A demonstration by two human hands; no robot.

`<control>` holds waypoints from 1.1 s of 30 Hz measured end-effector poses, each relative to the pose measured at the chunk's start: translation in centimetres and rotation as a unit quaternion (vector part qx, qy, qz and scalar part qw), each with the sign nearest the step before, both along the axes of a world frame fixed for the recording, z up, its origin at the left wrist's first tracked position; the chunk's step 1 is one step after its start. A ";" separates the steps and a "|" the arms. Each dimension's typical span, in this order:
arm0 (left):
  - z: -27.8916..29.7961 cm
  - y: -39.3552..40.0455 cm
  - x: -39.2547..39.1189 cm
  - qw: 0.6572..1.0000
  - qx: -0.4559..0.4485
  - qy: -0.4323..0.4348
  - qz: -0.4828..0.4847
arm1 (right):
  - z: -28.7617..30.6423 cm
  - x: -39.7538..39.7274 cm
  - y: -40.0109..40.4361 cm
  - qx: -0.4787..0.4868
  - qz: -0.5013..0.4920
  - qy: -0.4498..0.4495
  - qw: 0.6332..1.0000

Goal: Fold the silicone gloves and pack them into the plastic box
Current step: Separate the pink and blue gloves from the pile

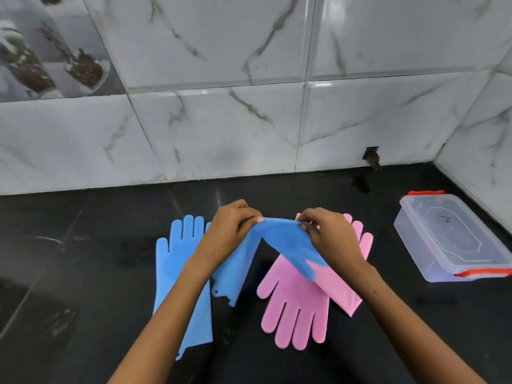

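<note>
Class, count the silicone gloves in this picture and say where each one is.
4. One blue glove lies flat at left; a second blue glove hangs folded between both hands; two pink gloves, one fingers toward the camera, one partly hidden beneath.

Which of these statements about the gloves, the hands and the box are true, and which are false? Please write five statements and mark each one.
1. Both hands hold one blue glove above the counter. True: the left hand and the right hand pinch it at its top edge.
2. The plastic box stands open. False: its lid is on, with red clips at both ends.
3. A second blue glove lies flat on the black counter. True.
4. Some gloves are already in the box. False: no glove shows through its clear walls.
5. The pink gloves lie left of the blue ones. False: they lie to the right.
</note>
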State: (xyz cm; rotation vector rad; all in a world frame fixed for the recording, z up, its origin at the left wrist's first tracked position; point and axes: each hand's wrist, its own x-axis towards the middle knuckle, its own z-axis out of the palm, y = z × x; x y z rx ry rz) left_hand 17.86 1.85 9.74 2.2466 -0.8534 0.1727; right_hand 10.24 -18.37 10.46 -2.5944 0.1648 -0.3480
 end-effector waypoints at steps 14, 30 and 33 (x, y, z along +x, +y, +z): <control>-7.7 14.5 -4.2 0.855 0.064 0.296 0.420 | -4.6 10.0 17.2 -0.187 0.333 -0.043 0.923; -11.3 16.5 -1.8 0.841 -0.097 0.179 0.502 | -13.5 4.2 17.1 -0.187 0.309 0.118 0.925; -11.5 18.0 -1.0 0.839 -0.080 0.162 0.514 | -13.3 5.0 18.5 -0.195 0.323 0.126 0.917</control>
